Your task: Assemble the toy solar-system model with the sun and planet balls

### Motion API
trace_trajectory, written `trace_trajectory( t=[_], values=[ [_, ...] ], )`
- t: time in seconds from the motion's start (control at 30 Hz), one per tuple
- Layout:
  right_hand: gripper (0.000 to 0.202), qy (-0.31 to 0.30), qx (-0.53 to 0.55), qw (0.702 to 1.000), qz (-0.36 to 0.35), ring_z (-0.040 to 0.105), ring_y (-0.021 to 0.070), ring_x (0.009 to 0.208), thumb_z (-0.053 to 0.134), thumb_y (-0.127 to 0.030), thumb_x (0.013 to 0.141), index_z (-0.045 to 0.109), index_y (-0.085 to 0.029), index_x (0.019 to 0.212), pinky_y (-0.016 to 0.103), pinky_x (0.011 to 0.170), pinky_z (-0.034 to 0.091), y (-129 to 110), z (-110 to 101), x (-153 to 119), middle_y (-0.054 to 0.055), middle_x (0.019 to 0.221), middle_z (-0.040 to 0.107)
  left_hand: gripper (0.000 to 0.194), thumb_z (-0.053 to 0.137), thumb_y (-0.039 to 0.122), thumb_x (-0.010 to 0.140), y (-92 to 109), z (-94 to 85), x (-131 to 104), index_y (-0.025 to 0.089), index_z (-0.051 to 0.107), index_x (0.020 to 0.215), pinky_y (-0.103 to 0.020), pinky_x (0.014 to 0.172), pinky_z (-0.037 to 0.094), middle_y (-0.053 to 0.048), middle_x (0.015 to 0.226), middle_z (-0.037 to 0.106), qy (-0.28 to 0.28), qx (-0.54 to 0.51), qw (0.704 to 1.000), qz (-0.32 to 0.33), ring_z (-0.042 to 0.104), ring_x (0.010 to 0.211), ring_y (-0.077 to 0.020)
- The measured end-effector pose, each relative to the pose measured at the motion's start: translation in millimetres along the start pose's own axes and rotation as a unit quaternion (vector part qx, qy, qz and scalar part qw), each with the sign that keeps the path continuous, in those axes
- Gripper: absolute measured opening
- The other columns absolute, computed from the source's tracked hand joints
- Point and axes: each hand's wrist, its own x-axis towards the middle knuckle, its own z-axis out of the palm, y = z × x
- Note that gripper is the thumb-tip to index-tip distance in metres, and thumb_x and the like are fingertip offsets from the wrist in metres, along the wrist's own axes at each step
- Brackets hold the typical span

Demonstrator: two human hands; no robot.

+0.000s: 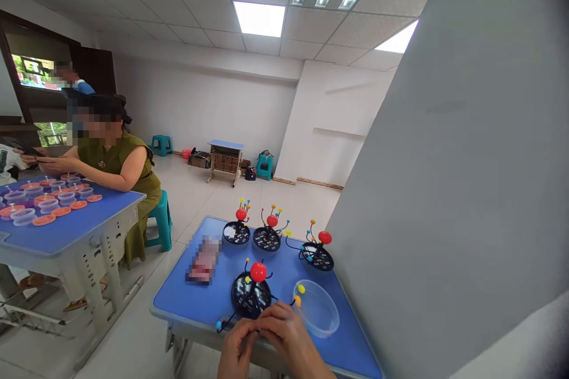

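Note:
At the near edge of the blue desk [213, 302], my left hand [239, 348] and my right hand [288, 331] meet with fingertips pinched together. Whatever they hold is too small and covered to make out. Just beyond my fingers sits a black round base [251, 295] with a red ball [258, 272] and thin black arms tipped with coloured beads. One arm ends in a blue bead [219, 325] left of my hands. To the right of my right hand lies a clear plastic tub [322, 308], with a yellow bead [301, 289] and an orange bead [297, 301] by its rim.
Three similar bead-armed pieces [267, 238] stand along the desk's far side. A blurred flat object [204, 260] lies at the left. A grey wall [444, 189] rises close on the right. Further left, a seated person [118, 160] holds a phone beside another desk [106, 213] with several tubs.

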Motion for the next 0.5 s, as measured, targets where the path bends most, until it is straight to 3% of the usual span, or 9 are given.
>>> trace_trajectory(
  t=[0.1, 0.23, 0.33, 0.4, 0.5],
  values=[
    [0.022, -0.009, -0.026, 1.000, -0.010, 0.066, 0.0199, 0.090, 0.059, -0.019, 0.094, 0.076, -0.028, 0.105, 0.032, 0.083, 0.048, 0, 3, 1, 0.003, 0.094, 0.077, 0.040, 0.044, 0.046, 0.096, 0, -0.5, 1, 0.020, 0.075, 0.095, -0.034, 0.082, 0.057, -0.011, 0.093, 0.076, -0.001, 0.000, 1.000, 0.000, 0.070, 0.085, -0.0233],
    [0.023, -0.007, -0.059, 0.998, 0.012, 0.067, 0.0210, 0.087, 0.072, -0.017, 0.085, 0.075, -0.031, 0.103, 0.033, 0.084, 0.046, -1, 4, -1, 0.001, 0.091, 0.078, 0.040, 0.047, 0.049, 0.094, 0, -2.3, 1, 0.021, 0.075, 0.091, -0.031, 0.080, 0.058, -0.009, 0.089, 0.077, 0.015, 0.006, 1.000, 0.010, 0.071, 0.083, -0.0223],
    [0.030, 0.017, -0.052, 0.998, 0.033, 0.069, 0.0208, 0.089, 0.075, -0.024, 0.083, 0.071, -0.029, 0.112, 0.033, 0.088, 0.045, 3, -12, -2, 0.002, 0.096, 0.078, 0.040, 0.050, 0.053, 0.092, -1, -3.8, -1, 0.022, 0.075, 0.088, -0.029, 0.079, 0.059, -0.007, 0.088, 0.078, 0.031, 0.018, 0.999, 0.005, 0.072, 0.081, -0.0210],
    [0.024, 0.030, -0.094, 0.989, 0.106, 0.071, 0.0194, 0.088, 0.069, -0.026, 0.087, 0.070, -0.027, 0.112, 0.031, 0.087, 0.046, 11, -32, -4, 0.003, 0.095, 0.078, 0.042, 0.050, 0.056, 0.091, -3, -3.9, -5, 0.022, 0.075, 0.091, -0.029, 0.080, 0.059, -0.008, 0.092, 0.078, 0.076, 0.024, 0.997, -0.014, 0.073, 0.083, -0.0214],
    [0.014, -0.001, -0.229, 0.934, 0.276, 0.072, 0.0204, 0.089, 0.060, -0.021, 0.092, 0.073, -0.026, 0.096, 0.031, 0.083, 0.047, 34, -68, -10, 0.003, 0.092, 0.078, 0.041, 0.049, 0.055, 0.091, -12, -0.8, -17, 0.024, 0.072, 0.100, -0.029, 0.078, 0.061, -0.007, 0.096, 0.078, 0.164, 0.044, 0.985, -0.016, 0.075, 0.085, -0.0227]
  ],
)
